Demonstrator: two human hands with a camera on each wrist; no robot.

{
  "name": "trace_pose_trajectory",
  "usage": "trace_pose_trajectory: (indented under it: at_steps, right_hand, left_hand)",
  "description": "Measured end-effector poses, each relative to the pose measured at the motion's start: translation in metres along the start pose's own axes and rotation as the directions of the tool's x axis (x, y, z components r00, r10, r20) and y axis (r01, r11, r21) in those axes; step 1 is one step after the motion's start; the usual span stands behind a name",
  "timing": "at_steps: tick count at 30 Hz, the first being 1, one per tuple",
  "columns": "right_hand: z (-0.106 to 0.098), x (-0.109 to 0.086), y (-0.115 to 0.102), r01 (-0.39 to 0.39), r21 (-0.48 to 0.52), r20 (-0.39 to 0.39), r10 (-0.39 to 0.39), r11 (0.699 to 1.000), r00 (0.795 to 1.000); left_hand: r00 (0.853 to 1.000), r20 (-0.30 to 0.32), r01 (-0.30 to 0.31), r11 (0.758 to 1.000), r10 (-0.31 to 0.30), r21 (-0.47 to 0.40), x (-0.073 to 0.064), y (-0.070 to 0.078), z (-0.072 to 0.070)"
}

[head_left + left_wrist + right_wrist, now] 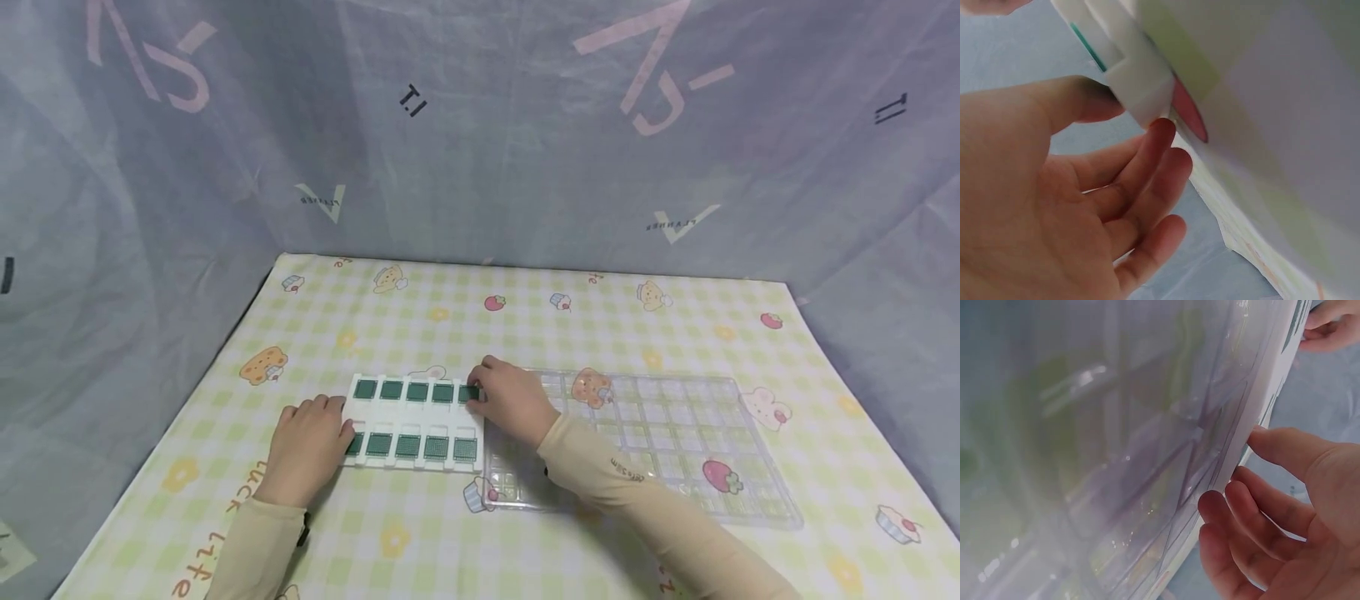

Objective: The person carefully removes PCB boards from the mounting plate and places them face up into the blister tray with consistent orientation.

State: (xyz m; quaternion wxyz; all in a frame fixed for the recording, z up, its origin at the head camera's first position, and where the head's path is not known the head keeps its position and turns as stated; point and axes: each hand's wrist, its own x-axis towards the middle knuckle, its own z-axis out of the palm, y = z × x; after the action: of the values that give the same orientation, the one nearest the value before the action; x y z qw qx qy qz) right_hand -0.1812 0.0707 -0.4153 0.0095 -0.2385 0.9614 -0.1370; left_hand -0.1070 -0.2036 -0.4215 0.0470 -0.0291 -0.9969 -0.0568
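Note:
A white tray (412,414) holds two rows of small green circuit boards (408,447). My left hand (306,437) is at the tray's left edge. In the left wrist view its thumb and index finger pinch the corner of the tray, the other fingers loosely bent beside it. At the far right end of the back row, my right hand (517,402) reaches in from the right. Its thumb and index finger are on either side of the last green circuit board (467,394), which is partly hidden by the fingers and still lies in its slot.
A clear plastic tray with many compartments (678,417) lies directly right of the white tray, partly under the right forearm. Both rest on a checked tablecloth (465,333) with cartoon prints. Grey printed cloth (510,167) hangs behind and at both sides.

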Motion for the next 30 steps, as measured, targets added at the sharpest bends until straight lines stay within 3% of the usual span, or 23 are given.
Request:
trace_pose_trajectory:
  at_steps: [6,10,30]
  right_hand:
    - [0.000,0.001,0.001,0.023,-0.002,0.003,-0.023,1.000,1.000]
    - [0.000,0.001,0.003,0.041,-0.009,-0.008,-0.041,0.999,0.999]
    - [-0.013,-0.001,0.011,0.047,-0.020,-0.009,-0.047,0.999,0.999]
  left_hand:
    - [1.000,0.023,0.016,1.000,-0.016,0.007,-0.002,0.000,0.001]
    - [1.000,0.007,0.010,1.000,-0.010,0.005,-0.002,0.000,0.002]
    - [1.000,0.018,0.016,1.000,-0.016,-0.008,0.001,-0.002,0.001]
